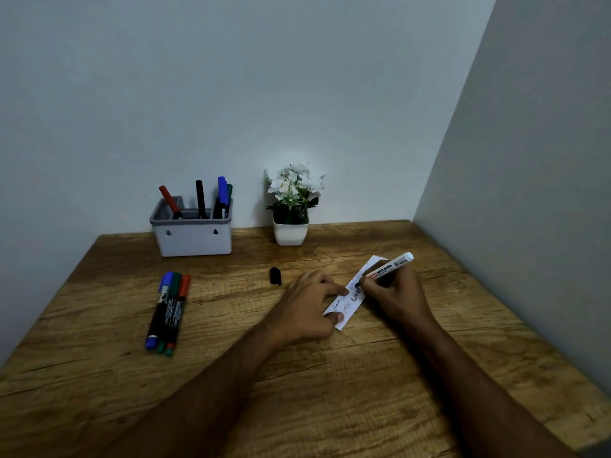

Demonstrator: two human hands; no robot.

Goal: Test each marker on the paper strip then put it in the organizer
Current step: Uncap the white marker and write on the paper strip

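Right of centre in the frame, my right hand [393, 292] holds a white-barrelled whiteboard marker [386, 268] in a writing grip, fingers curled round the barrel, its dark tip touching a narrow white paper strip [358, 285] that lies slanted on the brown wood-grain table [330, 391]. The strip already carries several scribbles, the largest in black just below the tip. My left hand [307, 309] presses the strip flat, forefinger on its left edge and thumb on its lower end; nothing is clasped in it.

Just left of that hand lies a small black marker cap [275, 276], loose on the table and apart from everything else.

Risks, as I judge them: the strip is light and pinned only by two fingertips, so a hard stroke could drag or crease it, or run ink onto the wood. The loose cap could roll or be knocked by my left wrist, and the marker could go into storage uncapped.

In the lower left of the frame, three capped markers [168, 310], blue, green and red, lie side by side, apparently untested.

At the back left stands a grey rectangular plastic organizer [195, 241] with compartments. It holds a red marker [170, 201] leaning left, a black one [200, 199] upright in the middle, and blue and green ones [224, 196] together at the right.

Right of it stands a small white pot of white artificial flowers [291, 206].
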